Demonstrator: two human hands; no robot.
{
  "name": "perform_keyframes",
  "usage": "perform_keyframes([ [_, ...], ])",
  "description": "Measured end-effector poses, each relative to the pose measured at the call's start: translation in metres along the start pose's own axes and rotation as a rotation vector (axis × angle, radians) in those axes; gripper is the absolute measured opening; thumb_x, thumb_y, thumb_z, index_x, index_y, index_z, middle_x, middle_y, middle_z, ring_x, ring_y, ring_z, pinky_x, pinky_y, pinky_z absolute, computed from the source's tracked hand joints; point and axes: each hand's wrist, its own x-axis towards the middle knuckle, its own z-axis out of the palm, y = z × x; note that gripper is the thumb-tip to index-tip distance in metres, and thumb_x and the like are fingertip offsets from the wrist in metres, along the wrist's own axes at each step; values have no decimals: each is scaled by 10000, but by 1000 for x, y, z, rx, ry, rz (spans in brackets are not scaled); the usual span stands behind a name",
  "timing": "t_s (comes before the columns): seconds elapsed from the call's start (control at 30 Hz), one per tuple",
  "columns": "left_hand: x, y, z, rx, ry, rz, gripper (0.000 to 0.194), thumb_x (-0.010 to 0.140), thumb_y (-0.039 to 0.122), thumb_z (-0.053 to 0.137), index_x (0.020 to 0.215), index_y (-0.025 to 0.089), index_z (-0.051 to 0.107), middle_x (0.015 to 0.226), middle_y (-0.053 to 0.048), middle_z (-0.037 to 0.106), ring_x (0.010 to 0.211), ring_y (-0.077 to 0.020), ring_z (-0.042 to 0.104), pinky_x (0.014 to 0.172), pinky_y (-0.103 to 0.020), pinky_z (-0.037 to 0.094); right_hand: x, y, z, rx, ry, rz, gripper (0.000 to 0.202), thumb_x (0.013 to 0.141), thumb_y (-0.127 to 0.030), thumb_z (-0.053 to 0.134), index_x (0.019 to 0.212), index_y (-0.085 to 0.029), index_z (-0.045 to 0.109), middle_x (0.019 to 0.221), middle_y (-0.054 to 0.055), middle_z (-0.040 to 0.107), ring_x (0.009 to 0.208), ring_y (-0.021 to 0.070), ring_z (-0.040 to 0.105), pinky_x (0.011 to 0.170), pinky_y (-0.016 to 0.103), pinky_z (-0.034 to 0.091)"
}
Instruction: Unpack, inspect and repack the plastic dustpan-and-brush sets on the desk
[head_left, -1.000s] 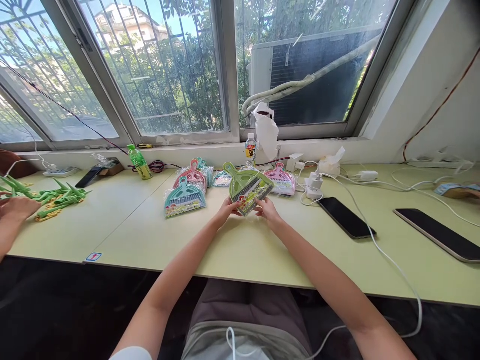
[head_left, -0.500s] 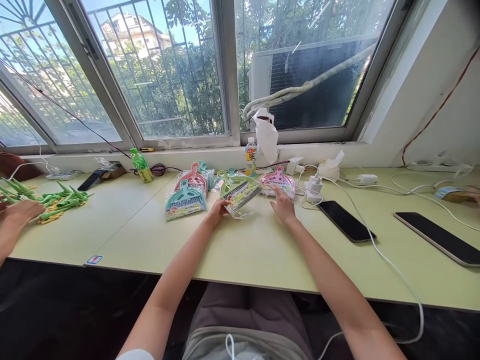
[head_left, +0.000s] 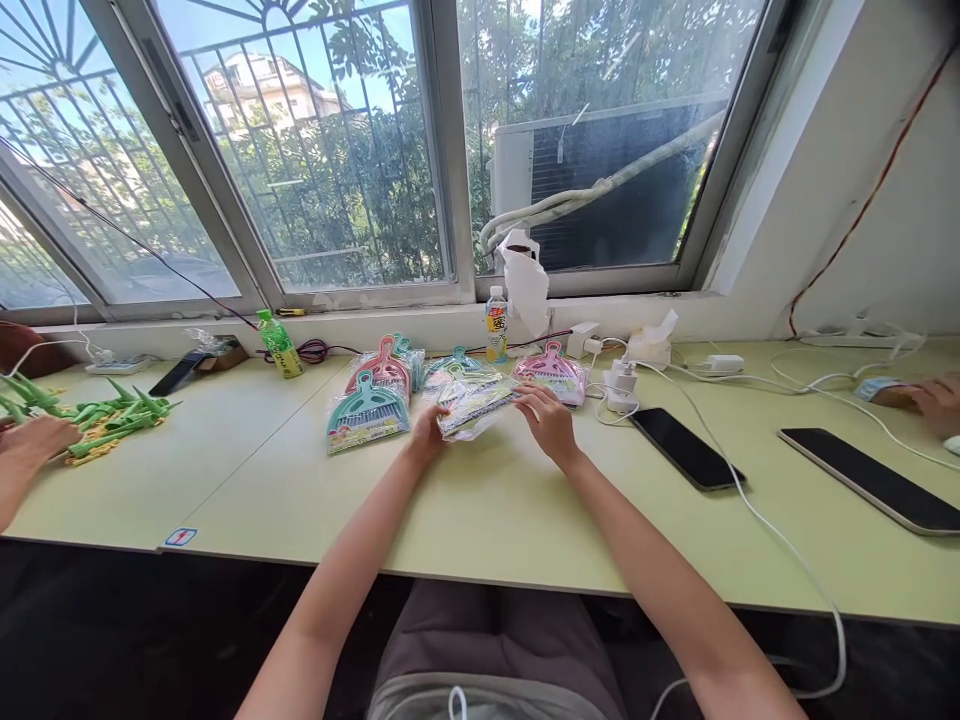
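Observation:
A clear-wrapped green dustpan and brush pack is held tilted over the middle of the table. My left hand grips its left edge, fingers partly behind the wrapper. At its right edge, my right hand has its fingertips closed on the pack. A teal pack lies to the left, with a red pack just behind it. Beyond the held pack is another teal one, and a pink pack lies behind my right hand.
Bottles stand near the window. A phone, a tablet, white chargers and cables are on the right. At far left a person's hand touches green pieces; another person's hand is at far right.
The held pack has tipped to a flatter angle, uncovering more of the teal pack behind. My right hand has come in from beside it to its right edge. The view has shifted slightly.

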Motion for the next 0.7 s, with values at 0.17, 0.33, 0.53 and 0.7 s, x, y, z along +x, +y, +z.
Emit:
perform_keyframes([
  [0.17,-3,2,2,112,-81,-101,405,800,232,457,1164,84,556,709,-83,684,507,-185,625,425,-244,454,3,-7,0,3,25,-35,212,1000,-262,433,881,-231,605,1118,46,729,1205,243,600,1011,445,432],
  [0.33,-1,3,-3,188,-219,-131,500,837,309,432,1273,77,511,936,-169,741,576,-208,685,461,-236,461,-2,-4,1,-21,-1,54,263,1003,-333,414,866,-232,614,875,52,755,849,222,687,874,381,475],
  [0.53,4,1,-8,196,-251,-131,555,799,310,474,1306,86,504,1025,-186,736,571,-183,680,453,-217,440,1,-8,-3,-29,-107,92,283,1012,-312,362,913,-244,618,1113,52,735,1053,227,668,1047,415,384],
  [0.7,3,1,-7,231,-250,-137,517,833,346,484,1277,86,533,981,-181,741,584,-186,682,481,-226,462,1,-7,-3,-30,-151,152,296,1009,-316,360,903,-248,628,929,54,763,911,236,685,934,374,452],
])
